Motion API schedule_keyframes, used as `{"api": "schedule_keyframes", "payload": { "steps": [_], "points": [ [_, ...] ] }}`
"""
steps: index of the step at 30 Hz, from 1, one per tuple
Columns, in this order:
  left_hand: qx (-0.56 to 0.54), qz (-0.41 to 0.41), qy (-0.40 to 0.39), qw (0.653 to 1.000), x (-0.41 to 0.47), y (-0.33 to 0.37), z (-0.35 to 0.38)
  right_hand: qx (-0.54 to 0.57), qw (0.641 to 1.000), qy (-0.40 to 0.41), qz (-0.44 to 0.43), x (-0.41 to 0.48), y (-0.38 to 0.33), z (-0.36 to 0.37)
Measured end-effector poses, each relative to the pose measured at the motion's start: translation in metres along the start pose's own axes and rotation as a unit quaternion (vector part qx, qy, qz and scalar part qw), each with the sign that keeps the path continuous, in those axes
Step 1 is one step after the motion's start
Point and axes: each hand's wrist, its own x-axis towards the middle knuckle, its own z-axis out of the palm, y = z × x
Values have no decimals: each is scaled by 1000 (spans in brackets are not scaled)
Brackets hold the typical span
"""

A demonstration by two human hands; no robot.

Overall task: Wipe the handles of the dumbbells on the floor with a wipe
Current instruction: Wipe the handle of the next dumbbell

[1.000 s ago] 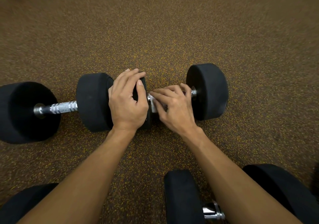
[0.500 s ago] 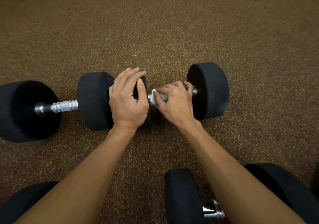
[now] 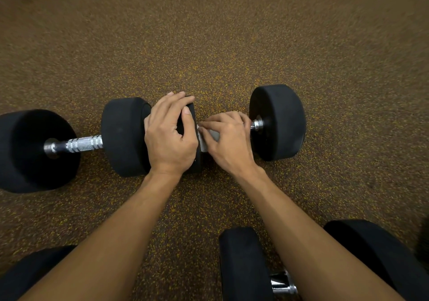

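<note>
The right hand (image 3: 228, 142) curls a limp wipe (image 3: 210, 140) round the likely heavy dumbbell's (image 3: 277, 122) handle (image 3: 256, 124), while the left hand (image 3: 169, 138) grips its end weight (image 3: 197, 159).

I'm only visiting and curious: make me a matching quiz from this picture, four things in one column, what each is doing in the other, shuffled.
1. left hand
2. right hand
3. pale grey wipe
4. knurled chrome handle of the far-left black dumbbell

a. bare, nothing touches it
b. grips a black rubber weight head
c. lies under fingers on the middle dumbbell's handle
d. presses the wipe onto that handle

Pairs: 1-b, 2-d, 3-c, 4-a
</note>
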Motion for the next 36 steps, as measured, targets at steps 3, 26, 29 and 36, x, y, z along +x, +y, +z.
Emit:
{"api": "schedule_keyframes", "payload": {
  "steps": [3, 26, 29, 36],
  "points": [
    [0, 3, 1, 1000, 0, 0, 0, -29, 999, -19, 41, 9, -7, 4],
    [5, -3, 1, 1000, 0, 2, -1, -18, 1000, 2, 18, 2, 4, -4],
    [4, -3, 1, 1000, 0, 2, -1, -57, 997, -33, 37, 10, -9, 2],
    [5, -3, 8, 1000, 0, -1, 2, -35, 998, 41, -26, -10, 5, 4]
  ]
}}
